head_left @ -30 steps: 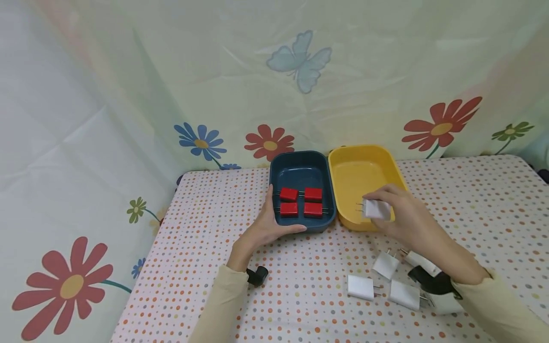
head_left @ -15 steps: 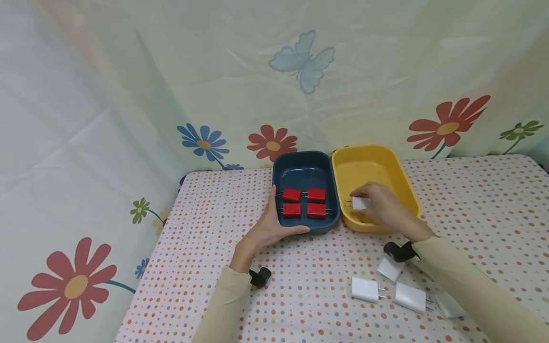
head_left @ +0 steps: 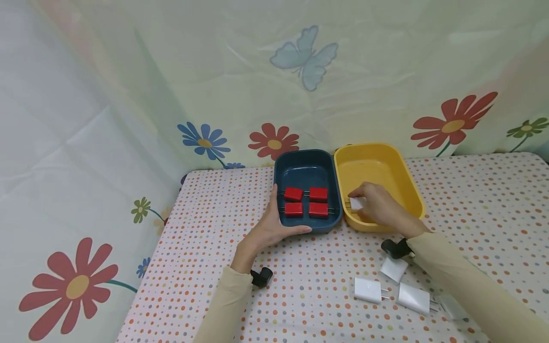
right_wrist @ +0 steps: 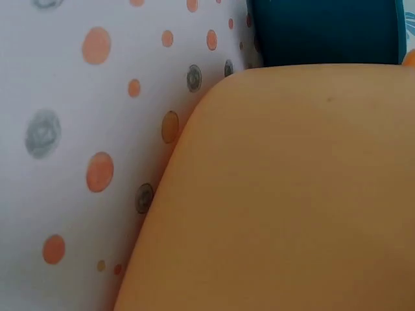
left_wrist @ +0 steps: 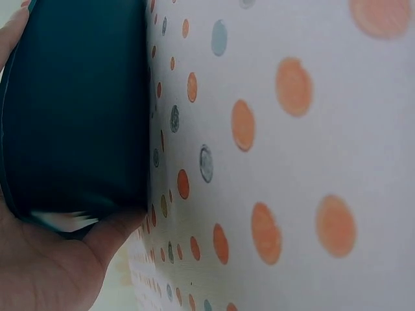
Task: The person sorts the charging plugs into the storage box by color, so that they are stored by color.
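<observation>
Inside the yellow tray (head_left: 373, 166), near its front left, my right hand (head_left: 379, 205) pinches a white plug adapter (head_left: 357, 204) lying sideways, prongs toward the left wall. The fingers partly cover it. My left hand (head_left: 268, 226) lies against the front left corner of the dark blue tray (head_left: 304, 172), fingers along its left side and thumb stretched along its front. Several red plug adapters (head_left: 318, 209) lie in two rows in that blue tray. The left wrist view shows the thumb (left_wrist: 115, 234) touching the blue wall. In the right wrist view the yellow wall (right_wrist: 272, 194) hides the right hand.
Several white plug adapters (head_left: 368, 289) lie loose on the dotted tablecloth (head_left: 309, 286) in front of the yellow tray, some partly under the right sleeve (head_left: 467, 281). The two trays stand side by side. A flowered curtain (head_left: 214, 71) hangs behind the table.
My right hand has carried the white plug adapter leftward and down into the yellow tray, then moved little in the last half second. My left hand stays at the blue tray.
</observation>
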### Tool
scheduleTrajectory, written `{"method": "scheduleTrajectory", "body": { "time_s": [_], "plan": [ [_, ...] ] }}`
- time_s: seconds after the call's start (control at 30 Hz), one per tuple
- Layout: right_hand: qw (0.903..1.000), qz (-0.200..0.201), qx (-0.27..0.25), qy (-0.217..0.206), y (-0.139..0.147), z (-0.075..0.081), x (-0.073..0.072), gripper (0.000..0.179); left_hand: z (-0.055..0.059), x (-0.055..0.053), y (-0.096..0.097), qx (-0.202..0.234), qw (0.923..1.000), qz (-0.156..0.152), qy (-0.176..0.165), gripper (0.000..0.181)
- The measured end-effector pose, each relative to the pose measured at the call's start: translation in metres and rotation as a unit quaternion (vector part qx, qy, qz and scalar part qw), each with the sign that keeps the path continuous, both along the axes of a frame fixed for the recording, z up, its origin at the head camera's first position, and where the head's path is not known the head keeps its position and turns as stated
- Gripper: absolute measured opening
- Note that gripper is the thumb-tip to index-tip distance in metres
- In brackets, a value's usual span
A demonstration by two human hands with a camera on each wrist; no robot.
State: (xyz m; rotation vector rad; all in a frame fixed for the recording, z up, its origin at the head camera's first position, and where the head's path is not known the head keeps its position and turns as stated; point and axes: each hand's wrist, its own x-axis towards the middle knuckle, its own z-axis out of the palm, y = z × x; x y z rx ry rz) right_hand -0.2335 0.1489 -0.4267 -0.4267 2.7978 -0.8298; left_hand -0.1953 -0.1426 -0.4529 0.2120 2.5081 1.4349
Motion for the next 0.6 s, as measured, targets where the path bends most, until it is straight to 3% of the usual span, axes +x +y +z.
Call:
{"method": "scheduleTrajectory", "body": {
  "time_s": [0.13,0.3,0.43,0.6],
  "plan": [
    [0.9999,-0.012,0.002,-0.009,0.003,0.001,0.001,0.043,0.000,0.000,0.003,-0.001,1.0000,-0.002,-0.003,0.133],
    [0.9999,-0.012,0.006,0.009,0.006,0.010,0.007,0.046,0.000,0.001,0.006,0.000,1.0000,-0.002,-0.004,0.133],
    [0.9979,0.002,0.014,0.063,0.003,0.027,0.021,0.048,0.000,0.002,0.006,-0.002,1.0000,0.003,-0.005,0.133],
    [0.9897,0.035,0.025,0.137,-0.008,0.057,0.049,0.045,0.002,0.002,0.002,-0.014,0.9998,0.013,-0.010,0.133]
  ]
}}
